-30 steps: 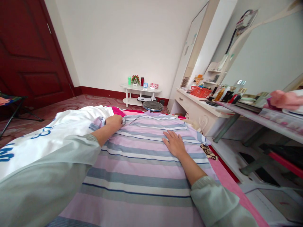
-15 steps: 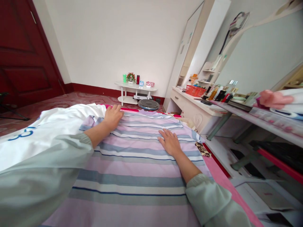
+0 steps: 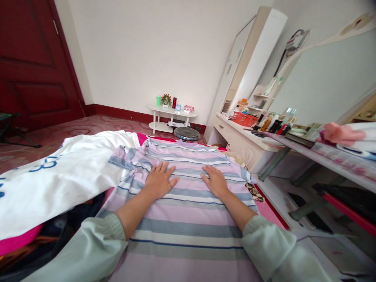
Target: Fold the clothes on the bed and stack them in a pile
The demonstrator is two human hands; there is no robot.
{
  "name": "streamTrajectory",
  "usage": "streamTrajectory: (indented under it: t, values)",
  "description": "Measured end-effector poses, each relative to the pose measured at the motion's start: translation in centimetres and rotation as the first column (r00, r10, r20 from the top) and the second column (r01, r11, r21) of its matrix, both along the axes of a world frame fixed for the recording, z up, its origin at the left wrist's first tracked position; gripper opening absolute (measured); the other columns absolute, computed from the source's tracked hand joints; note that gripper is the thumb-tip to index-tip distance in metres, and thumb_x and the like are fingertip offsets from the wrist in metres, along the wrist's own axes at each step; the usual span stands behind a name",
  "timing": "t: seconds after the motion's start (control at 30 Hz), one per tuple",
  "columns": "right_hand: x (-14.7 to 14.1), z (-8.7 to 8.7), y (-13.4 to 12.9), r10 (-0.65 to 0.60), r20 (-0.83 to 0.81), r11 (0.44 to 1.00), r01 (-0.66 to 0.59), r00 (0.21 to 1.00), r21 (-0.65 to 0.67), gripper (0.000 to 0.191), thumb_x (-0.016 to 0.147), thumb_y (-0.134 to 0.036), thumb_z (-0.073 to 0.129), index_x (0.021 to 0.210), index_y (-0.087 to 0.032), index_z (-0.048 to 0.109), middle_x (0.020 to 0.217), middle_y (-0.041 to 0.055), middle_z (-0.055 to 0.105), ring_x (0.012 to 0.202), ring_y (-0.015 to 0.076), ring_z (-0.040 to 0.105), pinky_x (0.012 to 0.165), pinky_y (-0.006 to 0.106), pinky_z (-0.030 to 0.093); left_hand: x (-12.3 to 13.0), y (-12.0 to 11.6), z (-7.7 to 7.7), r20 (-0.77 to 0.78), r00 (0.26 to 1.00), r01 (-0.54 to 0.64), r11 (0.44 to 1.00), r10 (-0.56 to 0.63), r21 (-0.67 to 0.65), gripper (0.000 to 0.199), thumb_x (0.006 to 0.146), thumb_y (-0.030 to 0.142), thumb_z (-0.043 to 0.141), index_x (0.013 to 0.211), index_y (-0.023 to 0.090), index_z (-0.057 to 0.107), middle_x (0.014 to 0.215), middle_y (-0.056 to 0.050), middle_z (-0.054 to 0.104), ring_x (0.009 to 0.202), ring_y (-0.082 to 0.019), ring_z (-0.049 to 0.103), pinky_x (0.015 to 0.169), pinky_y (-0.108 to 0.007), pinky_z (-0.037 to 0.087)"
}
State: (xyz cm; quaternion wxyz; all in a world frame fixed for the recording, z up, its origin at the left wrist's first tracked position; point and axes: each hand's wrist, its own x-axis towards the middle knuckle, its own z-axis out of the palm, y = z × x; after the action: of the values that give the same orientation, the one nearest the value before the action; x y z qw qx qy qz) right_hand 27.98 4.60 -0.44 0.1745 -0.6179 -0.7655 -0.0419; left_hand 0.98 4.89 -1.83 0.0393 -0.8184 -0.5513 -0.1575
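In the head view, the lilac, grey-blue and white striped short-sleeved cloth garment [image 3: 188, 209] lies spread across the centre and lower centre of the frame. The left hand [image 3: 160, 181] and right hand [image 3: 216, 181] rest on its upper part, palms down, fingers loosely spread; neither seems to grip anything.

Smoothing looks like the step in hand. It would go best with light, even pressure, working outward from the middle so the stripes run straight, and with extra care at the left sleeve [image 3: 121, 157], where the fabric puckers.

The cloth looks thin and soft, with shallow ripples across the chest. At left, the white garment with blue lettering [image 3: 88, 168] lies in looser, rounded folds; smooth pink cloth [image 3: 266, 208] shows at lower right. The striped hem is out of frame, so its flatness cannot be judged.
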Motion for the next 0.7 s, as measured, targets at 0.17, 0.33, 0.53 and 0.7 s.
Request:
streamTrajectory:
  t: [0.17, 0.33, 0.53, 0.7]
  values:
    - [3.7, 2.6, 3.0, -0.038, -0.046, 0.983, 0.045, 0.998, 0.18, 0.032, 0.089, -0.03, 0.042, 0.103, -0.018, 0.068, 0.125, 0.0093, 0.058, 0.117, 0.0224, 0.049, 0.104, 0.036, 0.032, 0.1, -0.2, 0.1, 0.005, 1.0, -0.01, 1.0, 0.01, 0.006, 0.062, 0.089, 0.061, 0.028, 0.138, 0.026, 0.04, 0.148, -0.01, 0.033, 0.136, -0.032, 0.027, 0.108, -0.05, 0.017]
    - [7.8, 4.8, 6.4, -0.463, -0.136, 0.874, 0.477, 0.876, 0.095, 0.041, 0.08, -0.009, 0.04, 0.115, -0.01, 0.062, 0.115, 0.0137, 0.064, 0.109, 0.0236, 0.057, 0.094, 0.034, 0.041, 0.1, -0.3, 0.4, 0.02, 1.0, -0.012, 1.0, 0.012, 0.011, 0.06, 0.089, 0.06, 0.029, 0.137, 0.026, 0.042, 0.146, -0.011, 0.035, 0.134, -0.032, 0.029, 0.108, -0.05, 0.019]
    - [7.3, 4.7, 7.3, -0.509, -0.066, 0.859, 0.503, 0.858, -0.092, 0.046, 0.068, -0.028, 0.063, 0.113, -0.016, 0.065, 0.098, 0.0114, 0.07, 0.094, 0.0288, 0.063, 0.077, 0.034, 0.047, 0.1, -0.2, 0.5, 0.022, 1.0, -0.014, 1.0, 0.013, 0.007, 0.059, 0.088, 0.059, 0.031, 0.136, 0.027, 0.043, 0.146, -0.01, 0.036, 0.134, -0.032, 0.029, 0.107, -0.05, 0.021]
    - [4.9, 4.6, 6.2, -0.43, 0.075, 0.895, 0.435, 0.9, -0.094, 0.052, 0.066, -0.038, 0.066, 0.116, -0.023, 0.062, 0.103, 0.0112, 0.068, 0.096, 0.0295, 0.062, 0.075, 0.034, 0.046, 0.2, -0.2, 0.3, 0.039, 0.999, -0.01, 1.0, 0.01, 0.009, 0.058, 0.088, 0.059, 0.032, 0.136, 0.027, 0.043, 0.146, -0.01, 0.036, 0.134, -0.032, 0.029, 0.108, -0.051, 0.019]
